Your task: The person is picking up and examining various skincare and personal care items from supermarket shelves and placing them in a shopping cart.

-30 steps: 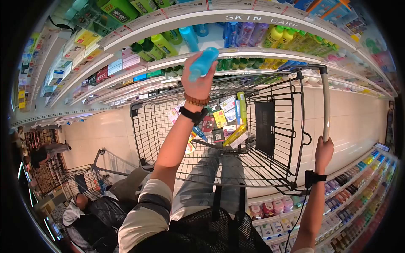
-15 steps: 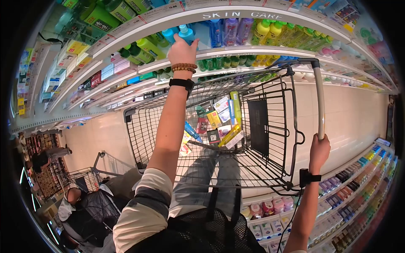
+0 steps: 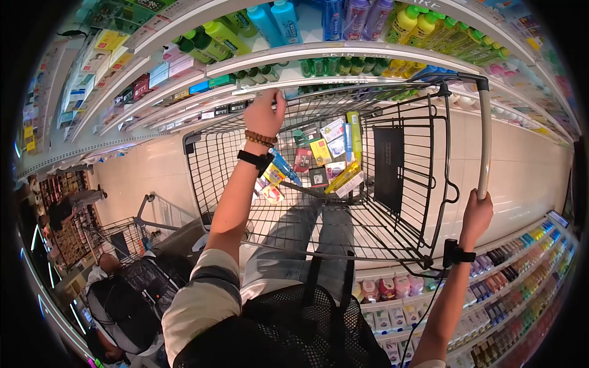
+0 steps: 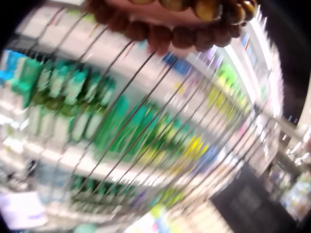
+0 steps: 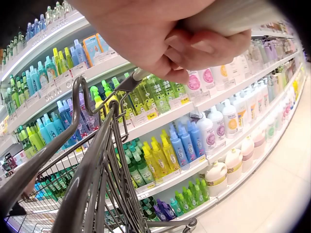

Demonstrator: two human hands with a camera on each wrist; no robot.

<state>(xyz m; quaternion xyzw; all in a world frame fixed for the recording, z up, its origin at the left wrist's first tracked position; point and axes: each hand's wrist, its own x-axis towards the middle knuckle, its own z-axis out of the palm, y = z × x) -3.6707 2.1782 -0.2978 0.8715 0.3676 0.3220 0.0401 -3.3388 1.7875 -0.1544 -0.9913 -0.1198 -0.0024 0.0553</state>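
My left hand (image 3: 265, 115) hovers over the far left rim of the shopping cart (image 3: 191, 145), fingers loosely bent and nothing in them. Two light blue bottles (image 3: 286, 21) stand side by side on the shelf beyond it. In the left wrist view only the beaded bracelet (image 4: 184, 36) and a bit of wrist show, blurred; the fingers are out of frame. My right hand (image 3: 477, 216) grips the cart handle (image 3: 485, 144), and the right wrist view shows fingers (image 5: 209, 48) curled round that bar. Inside the cart lie a yellow box (image 3: 319, 152), a blue pack (image 3: 284, 165) and several other packages.
Shelves of purple bottles (image 3: 356, 21), yellow bottles (image 3: 405, 24) and green bottles (image 3: 218, 37) line the far side. Another shelf (image 3: 491, 294) stands at the lower right. A person with a black mesh backpack (image 3: 138, 294) is at the lower left, near a second cart (image 3: 144, 214).
A second ago my left hand held a light blue bottle; it reached to the shelf, left the bottle beside another one, and drew back down over the cart. The right hand stays on the handle.
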